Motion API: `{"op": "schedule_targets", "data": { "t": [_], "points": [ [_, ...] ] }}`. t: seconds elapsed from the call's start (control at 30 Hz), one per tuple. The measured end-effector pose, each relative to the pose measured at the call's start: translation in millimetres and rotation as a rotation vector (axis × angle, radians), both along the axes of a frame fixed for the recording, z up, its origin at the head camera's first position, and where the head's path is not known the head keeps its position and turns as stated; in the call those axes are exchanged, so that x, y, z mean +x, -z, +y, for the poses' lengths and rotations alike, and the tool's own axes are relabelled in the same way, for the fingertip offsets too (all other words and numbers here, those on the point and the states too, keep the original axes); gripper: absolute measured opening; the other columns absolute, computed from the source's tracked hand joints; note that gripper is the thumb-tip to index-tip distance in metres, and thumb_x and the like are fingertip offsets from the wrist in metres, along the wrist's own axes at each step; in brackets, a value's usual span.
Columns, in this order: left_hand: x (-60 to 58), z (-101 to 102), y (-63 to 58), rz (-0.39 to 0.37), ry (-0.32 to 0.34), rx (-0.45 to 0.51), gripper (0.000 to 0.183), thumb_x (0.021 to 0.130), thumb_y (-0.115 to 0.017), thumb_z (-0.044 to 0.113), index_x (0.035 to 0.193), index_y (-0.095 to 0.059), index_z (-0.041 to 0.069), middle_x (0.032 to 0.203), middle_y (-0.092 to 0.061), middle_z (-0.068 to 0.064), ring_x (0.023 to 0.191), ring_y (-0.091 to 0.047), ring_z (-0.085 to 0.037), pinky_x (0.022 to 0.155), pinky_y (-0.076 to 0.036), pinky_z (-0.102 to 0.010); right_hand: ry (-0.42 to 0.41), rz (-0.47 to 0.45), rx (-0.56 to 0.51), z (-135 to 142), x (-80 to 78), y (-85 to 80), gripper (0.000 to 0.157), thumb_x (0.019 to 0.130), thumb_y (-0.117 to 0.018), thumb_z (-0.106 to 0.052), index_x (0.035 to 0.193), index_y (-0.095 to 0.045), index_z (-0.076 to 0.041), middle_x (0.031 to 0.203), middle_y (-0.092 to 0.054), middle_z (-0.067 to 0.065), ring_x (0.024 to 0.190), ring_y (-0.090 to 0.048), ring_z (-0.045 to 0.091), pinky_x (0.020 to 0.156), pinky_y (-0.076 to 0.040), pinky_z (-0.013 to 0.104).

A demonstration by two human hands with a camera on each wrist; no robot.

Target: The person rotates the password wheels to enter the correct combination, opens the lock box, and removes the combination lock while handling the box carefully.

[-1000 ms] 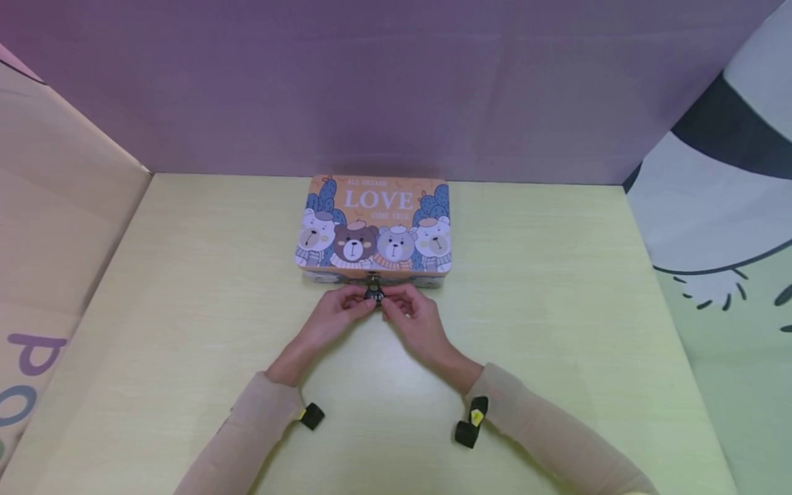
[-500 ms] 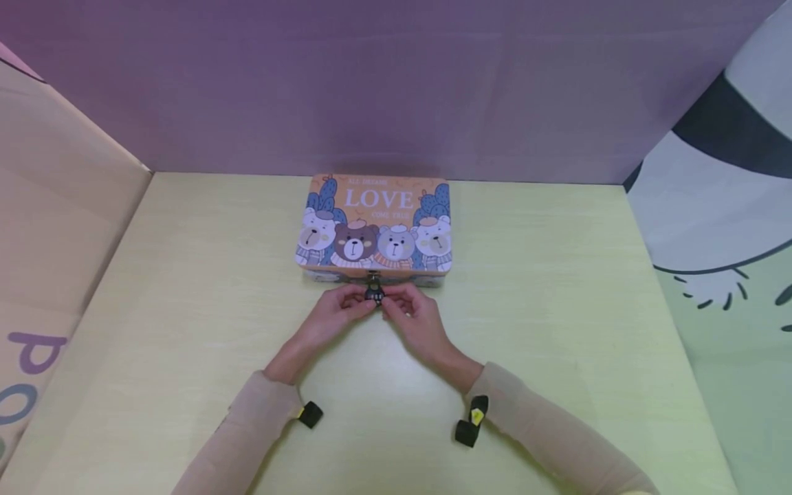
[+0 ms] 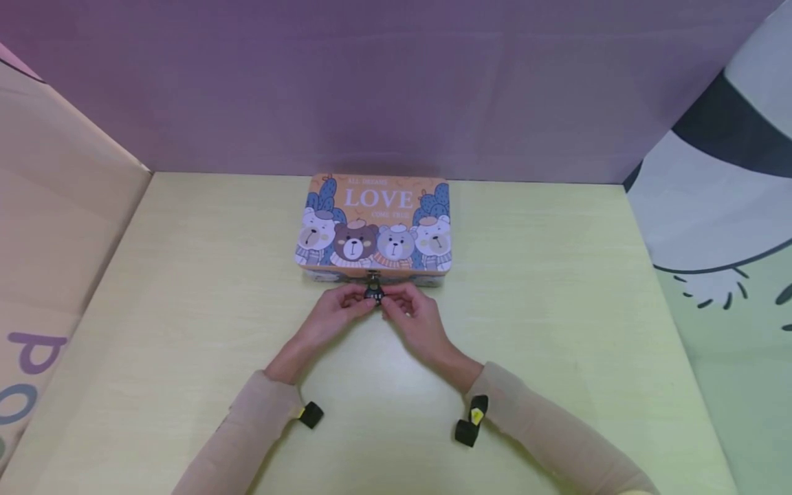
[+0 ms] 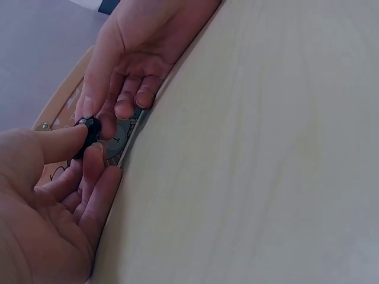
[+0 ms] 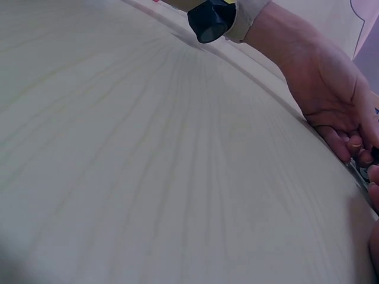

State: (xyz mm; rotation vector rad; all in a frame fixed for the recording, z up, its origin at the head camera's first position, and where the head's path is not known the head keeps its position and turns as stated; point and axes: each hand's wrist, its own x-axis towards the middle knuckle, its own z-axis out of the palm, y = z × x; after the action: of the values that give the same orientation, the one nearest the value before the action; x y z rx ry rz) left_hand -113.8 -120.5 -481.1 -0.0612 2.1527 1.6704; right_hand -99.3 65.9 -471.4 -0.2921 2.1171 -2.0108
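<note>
While working the padlock (image 3: 374, 296) at the middle of the box's (image 3: 374, 234) front side, brace it from both sides. Clamped on it now: pinched at its left by the left hand (image 3: 334, 313), at its right by the right hand (image 3: 419, 320), with both thumbs (image 4: 65, 142) at the lock in the left wrist view. Held just in front of the clasp (image 3: 374, 275). Can't tell a locked shackle from a loose one, nor read the small white marks on the lock's face. Reads as fine fingertip work on the lock. To do it well: steady the body with one hand, work with the other, one small move at a time. Leave the marks uncovered by the thumbs. Don't twist against the clasp; could bend it. If testing the shackle, pull straight, never sideways. Watch for dragging the box: lying flat on the table (image 3: 557, 309) with the lid down, probably light enough to slide. Ease off rather than tug if stiff.
</note>
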Motion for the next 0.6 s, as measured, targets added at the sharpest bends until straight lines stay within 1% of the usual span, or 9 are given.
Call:
{"op": "schedule_targets", "data": {
  "t": [0.13,0.4,0.6],
  "points": [
    [0.7,-0.1,0.0,0.016,-0.002,0.002,0.027,0.094,-0.066,0.015,0.117,-0.064,0.000,0.102,-0.068,-0.010,0.090,-0.062,-0.019,0.085,-0.052,-0.028,-0.001,0.001,-0.003,0.1,-0.3,1.1,0.020,0.095,-0.059,0.001,0.114,-0.060,0.005,0.099,-0.067,0.021,0.089,-0.063,0.043,0.078,-0.058,0.043],
    [0.5,-0.8,0.9,0.019,0.002,0.007,0.029,0.095,-0.065,0.015,0.118,-0.063,-0.002,0.103,-0.068,-0.011,0.091,-0.062,-0.018,0.084,-0.052,-0.029,0.002,0.012,-0.007,-0.5,0.0,1.5,0.020,0.095,-0.059,0.001,0.114,-0.060,0.005,0.099,-0.066,0.022,0.088,-0.063,0.043,0.076,-0.059,0.039],
    [0.9,-2.1,-3.6,0.001,0.011,0.001,0.028,0.094,-0.066,0.017,0.118,-0.064,0.002,0.106,-0.068,-0.011,0.094,-0.064,-0.020,0.088,-0.053,-0.030,0.001,0.015,-0.004,-0.5,0.0,0.3,0.020,0.095,-0.059,0.001,0.114,-0.060,0.006,0.099,-0.067,0.022,0.088,-0.063,0.043,0.077,-0.059,0.041]
  ]
}}
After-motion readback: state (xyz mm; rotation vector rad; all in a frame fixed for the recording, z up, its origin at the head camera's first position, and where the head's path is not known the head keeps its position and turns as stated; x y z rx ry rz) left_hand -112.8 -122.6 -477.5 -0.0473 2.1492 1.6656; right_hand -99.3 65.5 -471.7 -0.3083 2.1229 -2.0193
